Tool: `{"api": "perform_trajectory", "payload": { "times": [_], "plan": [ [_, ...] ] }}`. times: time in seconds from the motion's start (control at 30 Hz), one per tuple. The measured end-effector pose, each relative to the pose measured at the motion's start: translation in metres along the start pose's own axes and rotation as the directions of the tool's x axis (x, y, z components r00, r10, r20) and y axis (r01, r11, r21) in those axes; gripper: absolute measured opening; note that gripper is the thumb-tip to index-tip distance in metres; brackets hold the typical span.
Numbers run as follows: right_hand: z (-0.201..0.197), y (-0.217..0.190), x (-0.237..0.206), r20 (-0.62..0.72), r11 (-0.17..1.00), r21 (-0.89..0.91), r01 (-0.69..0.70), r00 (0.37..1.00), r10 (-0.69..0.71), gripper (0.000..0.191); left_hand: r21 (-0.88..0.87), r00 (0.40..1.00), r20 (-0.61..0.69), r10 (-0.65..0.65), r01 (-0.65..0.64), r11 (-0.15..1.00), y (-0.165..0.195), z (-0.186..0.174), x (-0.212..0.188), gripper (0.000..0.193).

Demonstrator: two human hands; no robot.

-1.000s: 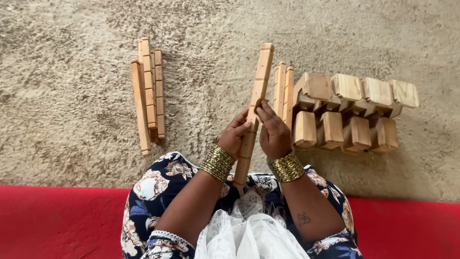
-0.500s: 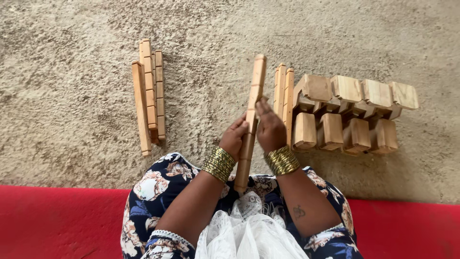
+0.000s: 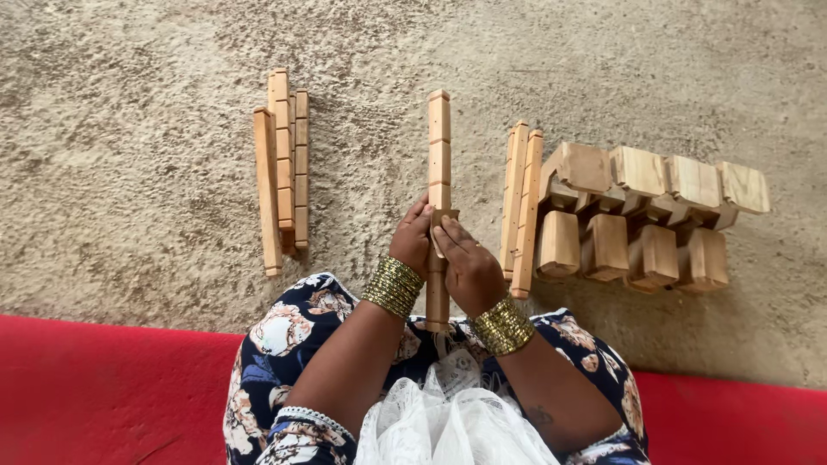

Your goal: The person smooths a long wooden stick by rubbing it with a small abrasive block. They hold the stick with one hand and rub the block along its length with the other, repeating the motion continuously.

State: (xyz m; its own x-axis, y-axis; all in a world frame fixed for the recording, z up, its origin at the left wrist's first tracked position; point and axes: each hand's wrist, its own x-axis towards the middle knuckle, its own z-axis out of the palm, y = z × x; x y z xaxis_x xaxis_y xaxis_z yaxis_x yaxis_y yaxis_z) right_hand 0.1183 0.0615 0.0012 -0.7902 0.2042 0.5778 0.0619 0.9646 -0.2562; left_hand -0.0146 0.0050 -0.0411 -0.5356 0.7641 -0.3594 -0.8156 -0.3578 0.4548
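A long notched wooden bar (image 3: 438, 146) stands nearly straight up the view in front of me, its lower end over my lap. My left hand (image 3: 413, 241) grips it from the left at its middle. My right hand (image 3: 468, 269) closes on it from the right, fingers pressing a small wooden piece against the bar. Gold bangles ring both wrists.
A bundle of similar wooden bars (image 3: 282, 168) lies on the sandy ground at the left. Two more bars (image 3: 521, 207) lean beside a double row of chunky wooden blocks (image 3: 642, 215) at the right. A red mat (image 3: 103, 396) runs under me along the bottom.
The bar has swung from leaning right to almost upright and shifted slightly left. Both hands stayed on it at its middle.
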Motion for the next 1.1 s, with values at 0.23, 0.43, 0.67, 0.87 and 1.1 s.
{"api": "perform_trajectory", "payload": {
  "times": [0.23, 0.43, 0.67, 0.87, 1.1],
  "plan": [
    [-0.004, 0.066, 0.025, -0.057, 0.981, -0.102, -0.164, 0.986, 0.159, 0.039, 0.331, 0.988, 0.049, -0.149, 0.125, 0.935, -0.046, 0.002, -0.013, 0.041],
    [-0.013, 0.088, 0.033, -0.074, 0.987, -0.061, -0.15, 0.987, 0.146, 0.045, 0.385, 0.989, 0.132, -0.071, 0.015, 0.923, -0.037, 0.013, -0.015, 0.042],
    [-0.009, 0.024, 0.007, 0.141, 0.996, 0.067, -0.065, 0.988, 0.055, 0.039, 0.099, 0.998, -0.056, -0.025, 0.03, 0.995, 0.01, 0.024, -0.013, 0.042],
    [-0.006, 0.038, 0.021, 0.115, 0.99, 0.037, -0.134, 0.985, 0.129, 0.03, 0.056, 0.989, -0.052, -0.135, 0.138, 0.989, -0.002, 0.028, -0.018, 0.042],
    [-0.024, 0.053, 0.028, -0.052, 0.992, 0.017, -0.128, 0.99, 0.128, 0.036, 0.414, 0.998, 0.002, -0.065, 0.058, 0.908, -0.028, 0.022, -0.014, 0.038]
  ]
}}
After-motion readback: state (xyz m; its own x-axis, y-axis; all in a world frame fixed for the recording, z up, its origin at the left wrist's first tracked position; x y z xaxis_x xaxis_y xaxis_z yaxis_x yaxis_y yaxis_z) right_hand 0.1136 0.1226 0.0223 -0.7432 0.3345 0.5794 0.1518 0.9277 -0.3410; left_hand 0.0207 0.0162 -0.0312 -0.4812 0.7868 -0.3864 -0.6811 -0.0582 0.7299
